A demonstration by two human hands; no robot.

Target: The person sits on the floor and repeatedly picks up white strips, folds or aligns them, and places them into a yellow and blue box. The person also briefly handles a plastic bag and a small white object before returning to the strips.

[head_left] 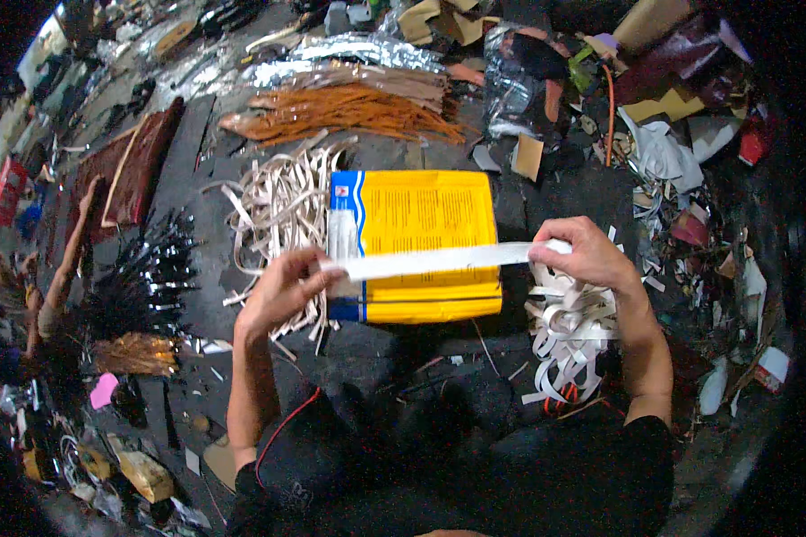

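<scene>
A white flat strip (430, 263) is stretched level between my two hands. My left hand (288, 285) pinches its left end, and my right hand (587, 252) grips the other end between thumb and fingers. Beneath the strip lies a yellow package (430, 206) with a blue and white left edge; the strip crosses above its lower half. A tangled heap of off-white strips (282, 201) sits beside the package, close to my left hand. Under my right hand and forearm is a pile of curled white strips (569, 336).
Beyond the package lie bundles of orange-brown strips (358, 115) and shiny silver strips (358, 54). At the left are black strips (143, 277), a dark red sheet (130, 170) and another person's arm (70, 255). Scraps (667, 161) litter the right side.
</scene>
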